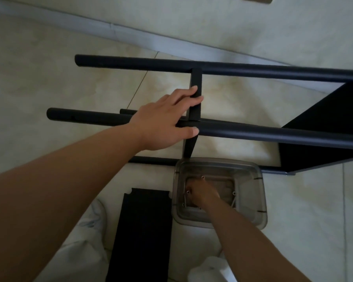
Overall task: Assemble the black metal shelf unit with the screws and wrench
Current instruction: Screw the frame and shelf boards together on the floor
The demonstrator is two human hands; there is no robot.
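**Left hand on the shelf frame, right hand down in the clear bin**

Black metal shelf unit [253,131] lying on its side on the pale tiled floor [49,78], partly assembled. Two thick round posts running left to right, the far post [151,63] near the wall, the near post [273,134] closer to the person. Between them a flat black crossbar [196,78], joined to both posts. At the right edge a black shelf panel [324,119] already fixed between the posts. Lower down, a thinner black tube [151,160] of the same frame, close to the floor.

Left hand [163,121] resting on the joint of crossbar and near post, fingers [192,94] curled over the edge of the crossbar, thumb lying along the near post. Grip looks light but real.

Right hand [200,192] reached down inside a clear plastic bin [261,200], just beside the thin tube. Fingers bent and hidden from above; cannot tell whether something is pinched. Several small silver screws [233,193] visible at the bottom of the bin around the hand. Wrench not distinguishable.

Loose black shelf panel [143,231] lying flat on the floor, touching the left side of the bin. White cloth [84,231] under its left edge.
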